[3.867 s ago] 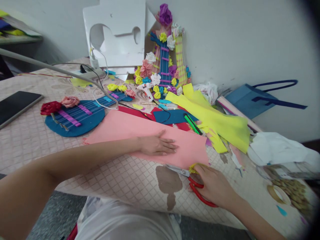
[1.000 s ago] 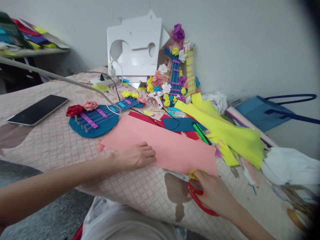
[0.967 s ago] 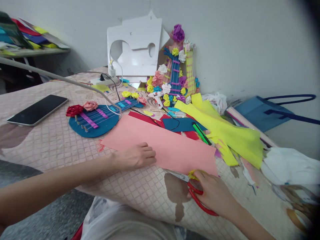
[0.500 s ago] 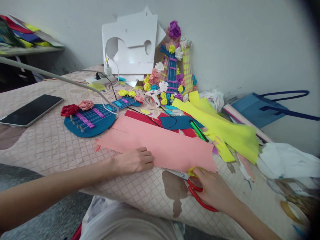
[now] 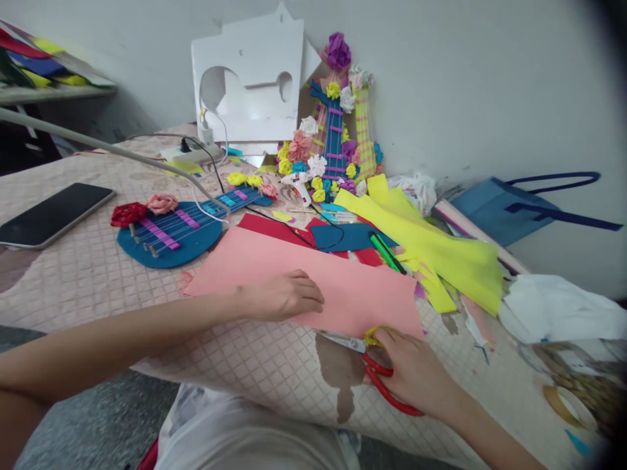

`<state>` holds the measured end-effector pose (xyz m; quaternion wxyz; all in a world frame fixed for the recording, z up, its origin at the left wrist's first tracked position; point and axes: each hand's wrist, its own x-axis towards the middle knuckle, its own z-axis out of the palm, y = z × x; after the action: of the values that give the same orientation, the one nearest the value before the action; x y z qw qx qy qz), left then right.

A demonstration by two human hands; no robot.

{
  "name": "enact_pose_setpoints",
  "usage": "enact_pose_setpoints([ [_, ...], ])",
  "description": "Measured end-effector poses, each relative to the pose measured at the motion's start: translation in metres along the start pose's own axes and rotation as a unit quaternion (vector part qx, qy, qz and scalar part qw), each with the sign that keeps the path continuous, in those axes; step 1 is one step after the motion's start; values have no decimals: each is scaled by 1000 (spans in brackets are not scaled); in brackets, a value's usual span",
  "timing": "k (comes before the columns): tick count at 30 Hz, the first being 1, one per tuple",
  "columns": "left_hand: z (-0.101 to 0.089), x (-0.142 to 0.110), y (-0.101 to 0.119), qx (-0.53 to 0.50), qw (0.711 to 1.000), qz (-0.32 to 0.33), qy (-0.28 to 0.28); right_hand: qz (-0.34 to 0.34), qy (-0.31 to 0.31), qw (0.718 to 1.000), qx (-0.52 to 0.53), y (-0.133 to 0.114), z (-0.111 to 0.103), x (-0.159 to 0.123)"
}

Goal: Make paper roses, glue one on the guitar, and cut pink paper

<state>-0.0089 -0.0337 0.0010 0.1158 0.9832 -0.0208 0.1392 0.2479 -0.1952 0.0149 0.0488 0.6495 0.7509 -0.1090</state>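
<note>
A wide sheet of pink paper (image 5: pixel 362 287) lies on the cloth-covered table in front of me. On top of it rests my left hand (image 5: pixel 294 297), palm down, its fingers loosely bent and holding nothing. My right hand (image 5: pixel 411 365) grips a pair of scissors (image 5: pixel 389 391) by the red handles, at the sheet's near right edge. The scissors' blades point left, just below the paper's near edge, and look closed. Something yellow (image 5: pixel 371 336) shows by the handle under my right fingers; I cannot make out whether it belongs to the scissors.
A blue paper guitar (image 5: pixel 171 241) with roses lies left, near a phone (image 5: pixel 56 212). Behind are a glue gun (image 5: pixel 300 187) with its cord, a green cutter (image 5: pixel 386 253) and yellow crepe paper (image 5: pixel 431 241). A tape roll (image 5: pixel 568 408) sits right. A white cable (image 5: pixel 112 150) crosses the left.
My left hand has slid to the right and slightly away from me over the pink paper. My right hand keeps its hold on the scissors, nearly still. The view has shifted slightly.
</note>
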Motion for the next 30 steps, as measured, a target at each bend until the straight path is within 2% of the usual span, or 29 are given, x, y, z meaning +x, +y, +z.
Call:
enact_pose_setpoints([
  [3, 6, 7, -17, -47, 998, 43, -29, 4, -5, 1000, 1, 0, 2, 1],
  [7, 16, 6, -28, -102, 992, 44, -57, 4, -8, 1000, 3, 0, 3, 1],
  [12, 22, 3, -29, -126, 989, 45, -69, -9, -6, 1000, 17, -4, 2, 5],
  [20, 20, 5, -28, -137, 986, 23, -97, -23, -10, 1000, 6, -1, 6, 7],
  [30, 21, 3, -29, -127, 988, 54, -62, -15, -10, 1000, 3, -2, 5, 5],
])
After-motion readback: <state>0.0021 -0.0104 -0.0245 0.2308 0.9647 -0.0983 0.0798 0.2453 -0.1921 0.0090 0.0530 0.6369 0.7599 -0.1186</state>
